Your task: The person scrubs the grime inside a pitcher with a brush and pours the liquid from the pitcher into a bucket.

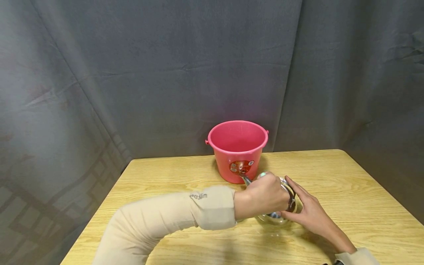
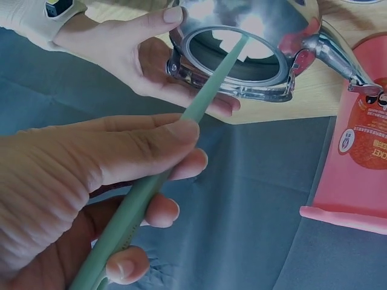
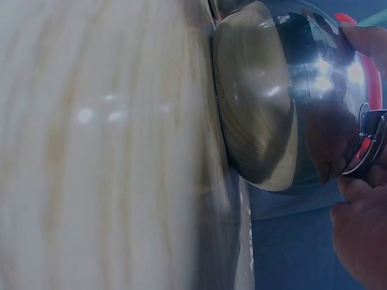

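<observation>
My left hand (image 1: 266, 193) grips a slim, tapering green handle (image 2: 136, 205) between thumb and fingers. Its thin end reaches into the round top opening of a shiny metal kettle (image 2: 266, 18); the part inside cannot be made out clearly. The kettle's spout (image 2: 338, 57) points toward the pink bucket, and its carrying handle (image 2: 260, 93) lies folded down beside the opening. With thumb and fingers on opposite sides near the rim, my right hand (image 1: 311, 211) holds the kettle. In the right wrist view the kettle's rounded mirror-like body (image 3: 260, 90) is close to the wooden surface.
A pink bucket (image 1: 222, 162) with a red label stands just behind the kettle. The wooden table (image 1: 159, 176) backs onto grey curtains (image 1: 185, 81), which also hang along both sides.
</observation>
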Demonstrator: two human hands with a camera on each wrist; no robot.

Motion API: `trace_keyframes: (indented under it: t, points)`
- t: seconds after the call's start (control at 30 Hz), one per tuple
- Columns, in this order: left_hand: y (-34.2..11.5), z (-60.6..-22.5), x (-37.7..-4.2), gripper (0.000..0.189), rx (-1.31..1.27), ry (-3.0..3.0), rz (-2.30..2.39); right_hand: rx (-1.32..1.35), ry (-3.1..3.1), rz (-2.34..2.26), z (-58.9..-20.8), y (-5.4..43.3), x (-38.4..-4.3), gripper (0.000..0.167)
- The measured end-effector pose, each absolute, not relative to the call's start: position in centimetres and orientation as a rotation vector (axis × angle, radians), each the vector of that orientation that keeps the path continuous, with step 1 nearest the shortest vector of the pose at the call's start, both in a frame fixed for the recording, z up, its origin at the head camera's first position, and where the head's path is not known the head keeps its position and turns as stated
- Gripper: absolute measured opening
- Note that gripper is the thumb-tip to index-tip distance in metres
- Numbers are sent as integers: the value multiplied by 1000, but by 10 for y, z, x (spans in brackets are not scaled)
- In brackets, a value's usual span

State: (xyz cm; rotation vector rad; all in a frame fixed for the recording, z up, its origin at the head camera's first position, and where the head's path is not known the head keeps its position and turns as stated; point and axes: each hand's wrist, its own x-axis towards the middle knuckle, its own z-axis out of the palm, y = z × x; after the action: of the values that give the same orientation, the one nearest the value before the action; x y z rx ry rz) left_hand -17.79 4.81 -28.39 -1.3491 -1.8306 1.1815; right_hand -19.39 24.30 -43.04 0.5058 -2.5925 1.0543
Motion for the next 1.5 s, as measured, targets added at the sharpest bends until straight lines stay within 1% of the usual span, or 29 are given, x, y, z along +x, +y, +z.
trace_keyframes:
  t: [0.67, 1.5]
  points:
    - [43, -287, -184, 24, -1273, -1981, 1191, 493, -2601, 1066, -428, 241, -194, 103]
    - [26, -302, -200, 24, -1247, -1967, 937, 476, -2599, 1051, -432, 243, -195, 104]
